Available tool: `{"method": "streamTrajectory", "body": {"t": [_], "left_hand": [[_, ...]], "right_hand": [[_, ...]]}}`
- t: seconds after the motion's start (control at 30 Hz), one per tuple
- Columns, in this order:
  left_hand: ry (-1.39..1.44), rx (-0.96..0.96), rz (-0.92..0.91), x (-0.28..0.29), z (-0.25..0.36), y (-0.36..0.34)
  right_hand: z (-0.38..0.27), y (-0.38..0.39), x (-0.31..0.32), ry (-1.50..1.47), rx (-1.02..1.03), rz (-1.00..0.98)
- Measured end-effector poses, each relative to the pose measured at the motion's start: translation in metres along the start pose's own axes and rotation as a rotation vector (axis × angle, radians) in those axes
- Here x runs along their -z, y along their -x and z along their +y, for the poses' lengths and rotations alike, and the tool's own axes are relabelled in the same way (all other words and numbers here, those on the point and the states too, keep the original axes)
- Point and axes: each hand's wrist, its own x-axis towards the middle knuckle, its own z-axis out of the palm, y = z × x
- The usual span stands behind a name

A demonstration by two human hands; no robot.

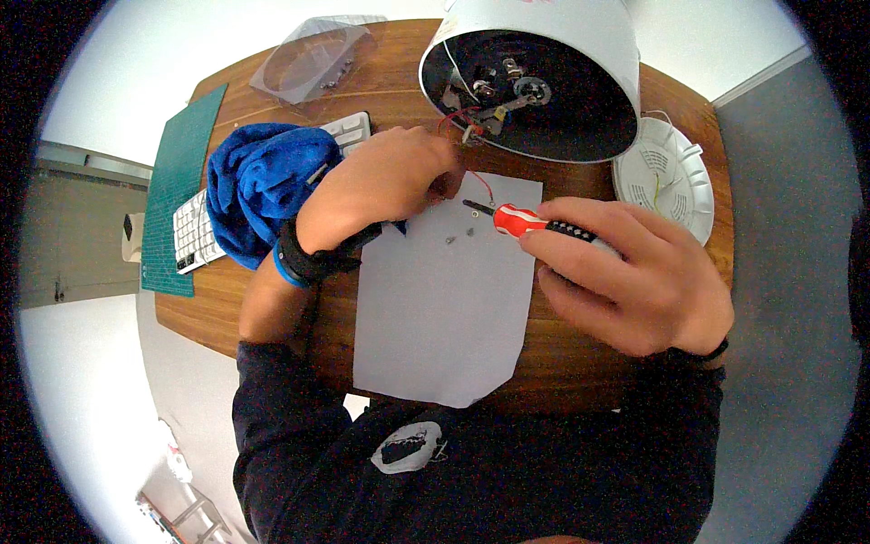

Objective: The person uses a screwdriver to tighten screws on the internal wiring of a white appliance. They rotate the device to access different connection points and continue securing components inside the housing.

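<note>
My right hand (639,276) grips a screwdriver (526,221) with a red and black handle, its tip pointing left over a white sheet of paper (444,308). Two small screws (460,236) lie on the paper just below the tip. My left hand (385,177) is closed beside a thin red wire (480,181) that runs from the open base of a white cylindrical appliance (535,82) lying on its side. What the left fingers pinch is hidden. Metal terminals and wiring show inside the dark base.
A round wooden table (571,372) holds everything. A blue cloth (258,186) lies on a white keyboard (195,231), a green cutting mat (177,181) at the left edge. A clear plastic cover (313,59) sits at the back, a white round cover (666,177) at right.
</note>
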Motion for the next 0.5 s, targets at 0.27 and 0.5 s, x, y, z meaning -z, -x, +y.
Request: {"method": "streamTrajectory", "body": {"t": [0.27,0.5], "left_hand": [[-0.002,-0.018,0.061,-0.002,0.002,0.0],[0.046,-0.009,0.197,0.011,0.001,-0.001]], "right_hand": [[0.007,0.002,0.003,0.05,-0.048,0.021],[0.024,-0.001,0.021,0.165,0.058,-0.035]]}}
